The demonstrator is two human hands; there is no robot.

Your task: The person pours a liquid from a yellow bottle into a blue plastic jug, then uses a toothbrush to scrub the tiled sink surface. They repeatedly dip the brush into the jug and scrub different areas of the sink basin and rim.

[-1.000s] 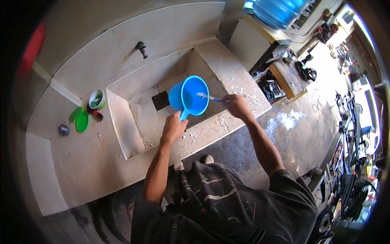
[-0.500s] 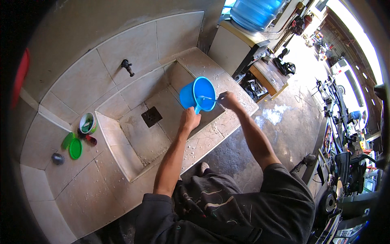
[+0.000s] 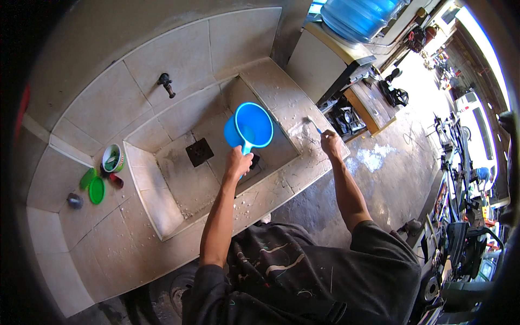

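Observation:
My left hand (image 3: 239, 162) is closed round the handle of a blue plastic dipper (image 3: 232, 131), held over the tiled basin (image 3: 179, 179). The dipper is tilted so its mouth faces me, with what looks like a little liquid inside. Over the basin's right ledge, my right hand (image 3: 331, 144) grips a small brush with a pale blue handle (image 3: 316, 127), which looks like a toothbrush. Its head is at a wet-looking patch of the ledge (image 3: 299, 130); I cannot tell whether it touches. White crumbs lie scattered along the tiles.
A dark tap (image 3: 167, 85) juts from the wall above the basin's square drain (image 3: 200, 151). On the left ledge are a white tub (image 3: 113, 158), green lids (image 3: 97, 190) and a grey lump (image 3: 75, 201). A large blue water bottle (image 3: 357, 19) tops a cabinet (image 3: 314, 59).
My right hand has drawn the brush out of the dipper and moved it right and down to the ledge. The dipper has shifted slightly left.

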